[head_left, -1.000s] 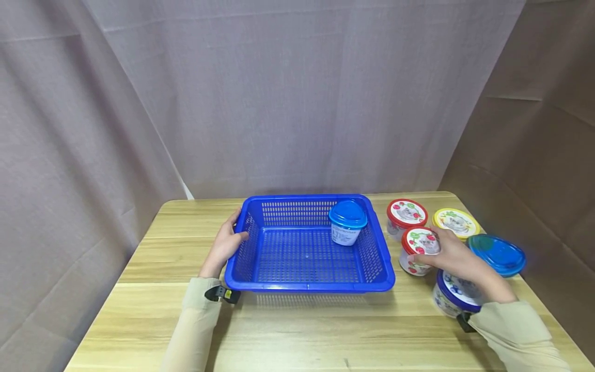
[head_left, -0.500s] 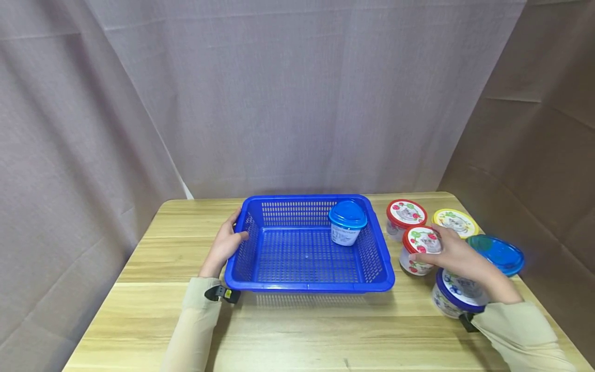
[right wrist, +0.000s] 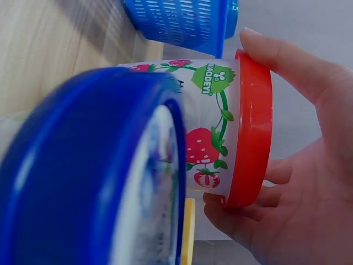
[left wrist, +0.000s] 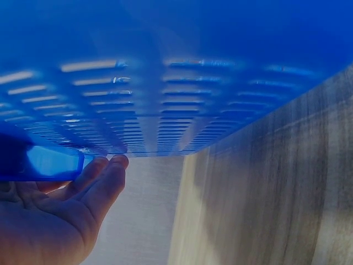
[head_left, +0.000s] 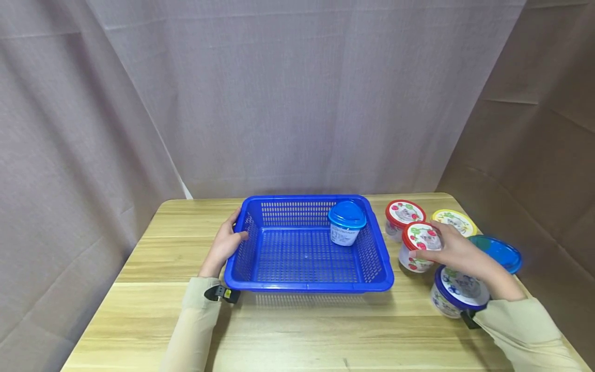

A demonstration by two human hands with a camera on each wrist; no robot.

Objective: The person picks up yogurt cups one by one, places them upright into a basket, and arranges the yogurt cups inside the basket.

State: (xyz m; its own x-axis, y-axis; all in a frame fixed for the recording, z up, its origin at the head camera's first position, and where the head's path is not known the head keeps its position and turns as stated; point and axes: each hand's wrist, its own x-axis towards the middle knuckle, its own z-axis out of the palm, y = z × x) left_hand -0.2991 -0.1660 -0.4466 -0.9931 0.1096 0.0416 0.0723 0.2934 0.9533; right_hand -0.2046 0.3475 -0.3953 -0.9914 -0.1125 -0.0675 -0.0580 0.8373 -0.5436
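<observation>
My left hand (head_left: 226, 243) grips the left rim of a blue plastic basket (head_left: 307, 287), thumb over the edge and fingers along the outer wall. In the left wrist view, the fingertips (left wrist: 118, 161) rest against the slotted wall. My right hand (head_left: 457, 250) holds a strawberry-print tub (head_left: 413, 261) by its red lid, thumb on one side and fingers on the other. Its printed side shows in the right wrist view, partly hidden by a blue-lidded tub (right wrist: 71, 176). Inside the basket, at the right, stands a small tub with a blue triangular lid (head_left: 347, 216).
Behind the held tub stands another red-lidded tub (head_left: 405, 213). A yellow-lidded tub (head_left: 453, 221) and a blue lid (head_left: 499, 253) are to the right, partly behind my right hand. Below my right wrist is the blue-rimmed tub (head_left: 448, 299). Grey curtains (head_left: 297, 103) hang behind the wooden table (head_left: 297, 336).
The held red-lidded tub has risen slightly with my right hand, which has shifted a little up. My left hand and the basket have stayed nearly still.
</observation>
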